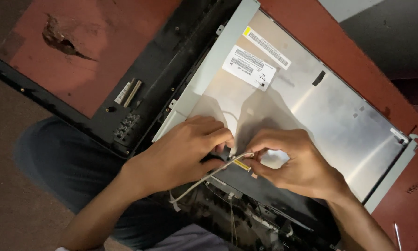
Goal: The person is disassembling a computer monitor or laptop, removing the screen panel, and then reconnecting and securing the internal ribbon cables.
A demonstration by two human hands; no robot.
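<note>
A bare display panel (320,111) with a silvery metal back lies face down on a reddish table (92,51), partly over a black plastic frame (171,60). My left hand (181,151) pinches a small dark connector at the panel's near edge. My right hand (288,160) grips the end of a flat white cable (204,179) with a gold-coloured tip right beside it. The fingertips of both hands meet over the connector. The cable trails down toward my lap.
Two white stickers (249,67) sit on the panel's back, and a small black tape patch (318,78) lies further right. A button strip (125,126) is on the black frame. The table has a chipped spot (60,39). A thin metal tool (397,234) lies at the lower right.
</note>
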